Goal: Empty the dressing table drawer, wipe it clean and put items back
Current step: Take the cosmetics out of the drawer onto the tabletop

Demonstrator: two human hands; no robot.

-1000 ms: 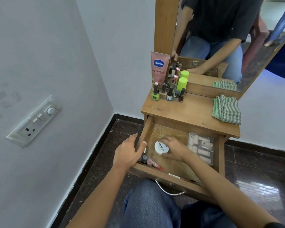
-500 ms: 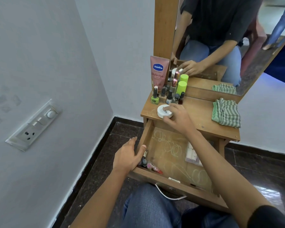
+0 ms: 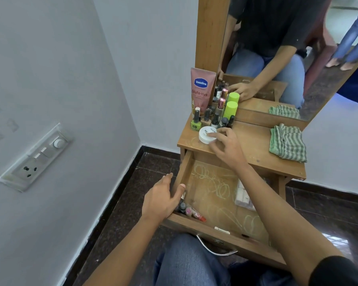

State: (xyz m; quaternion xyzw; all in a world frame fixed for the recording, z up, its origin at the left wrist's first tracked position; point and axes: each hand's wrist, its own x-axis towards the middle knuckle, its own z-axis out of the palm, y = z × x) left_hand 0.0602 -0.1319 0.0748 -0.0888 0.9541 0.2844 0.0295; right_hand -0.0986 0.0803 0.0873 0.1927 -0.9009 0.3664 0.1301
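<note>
The wooden drawer (image 3: 225, 237) is pulled open toward my knees. My left hand (image 3: 161, 203) grips its left wall, thumb inside. Small cosmetic bottles (image 3: 189, 211) lie in its near left corner, and a clear packet of white rolls (image 3: 243, 195) lies at the right, partly hidden by my forearm. Pale scribbles mark the drawer floor. A round white jar (image 3: 206, 135) sits on the dressing table top (image 3: 254, 145); the curled fingers of my right hand (image 3: 225, 146) hold its right edge.
A pink Vaseline tube (image 3: 202, 89), nail polish bottles (image 3: 210, 118) and a green-capped can (image 3: 230, 109) stand at the back left of the top. A green striped cloth (image 3: 287, 144) lies on the right. Behind is the mirror (image 3: 277, 38). A switch panel (image 3: 35, 157) is on the left wall.
My right hand lifted the white jar out of the drawer and set it on the table top by the bottles. My left hand stayed on the drawer wall.
</note>
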